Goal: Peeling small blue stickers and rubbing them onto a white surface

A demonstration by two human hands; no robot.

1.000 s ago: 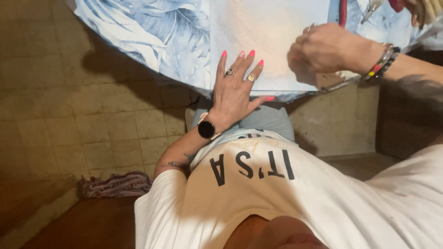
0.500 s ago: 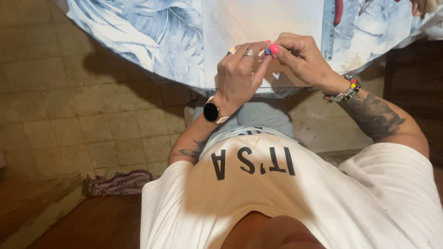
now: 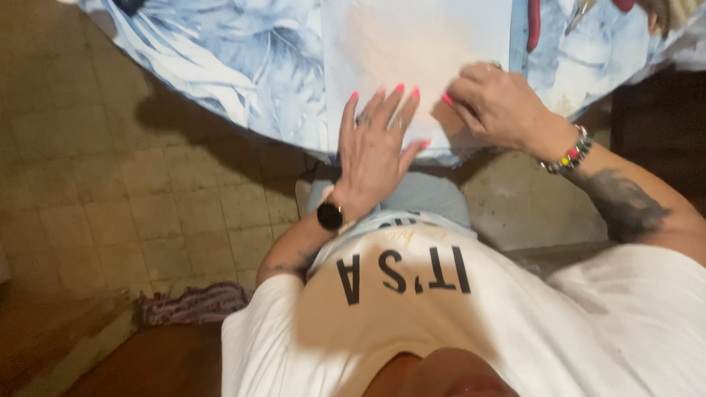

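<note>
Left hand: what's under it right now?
The left hand lies flat, fingers spread, on a pale sheet on the blue leaf-print tablecloth. Whatever lies beneath the palm is covered. The right hand pinches the sheet's edge alongside.

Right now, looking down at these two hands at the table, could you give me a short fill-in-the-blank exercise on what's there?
1. The left hand lies flat, fingers spread, on a pale sheet that rests on the ____ tablecloth.
2. A black ____ sits on the left wrist.
3. The right hand wears a beaded ____ at the wrist.
4. The fingernails are painted ____.

Missing words: blue; watch; bracelet; pink
</note>
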